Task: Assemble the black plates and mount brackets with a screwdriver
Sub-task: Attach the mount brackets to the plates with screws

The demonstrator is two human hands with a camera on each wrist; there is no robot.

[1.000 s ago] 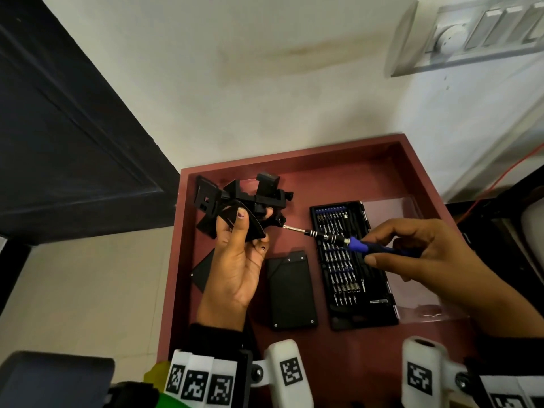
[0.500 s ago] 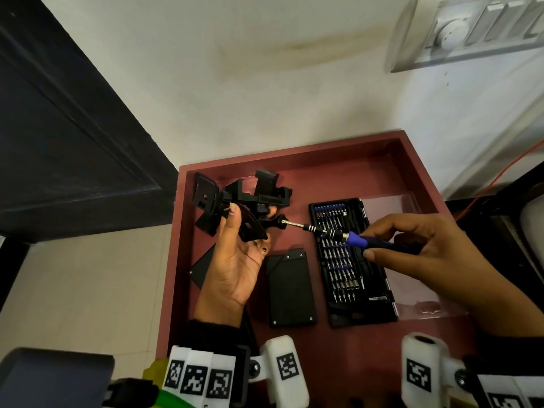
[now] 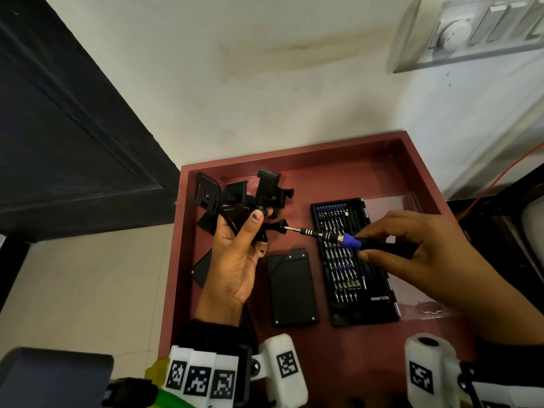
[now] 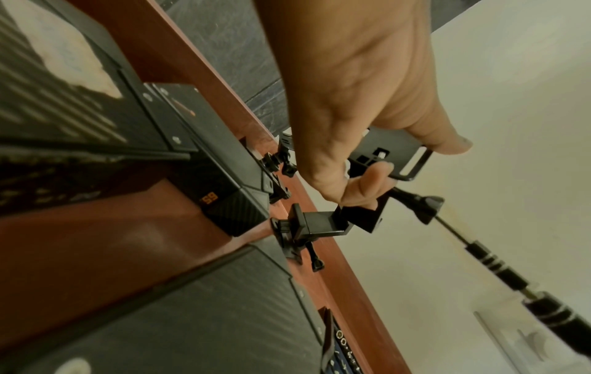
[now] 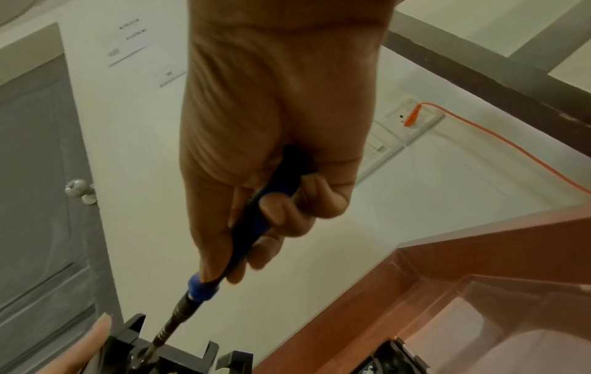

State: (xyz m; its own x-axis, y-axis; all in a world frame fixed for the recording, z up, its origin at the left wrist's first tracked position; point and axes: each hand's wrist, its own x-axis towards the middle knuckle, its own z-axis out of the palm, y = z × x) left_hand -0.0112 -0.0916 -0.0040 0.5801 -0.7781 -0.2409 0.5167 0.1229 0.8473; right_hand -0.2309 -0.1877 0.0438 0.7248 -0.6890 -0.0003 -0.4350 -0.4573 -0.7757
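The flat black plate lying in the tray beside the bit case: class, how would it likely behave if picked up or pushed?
The black plate looks stiff, a flat slab with corner screws. Lying flat in the tray, it should slide, not roll or tip.
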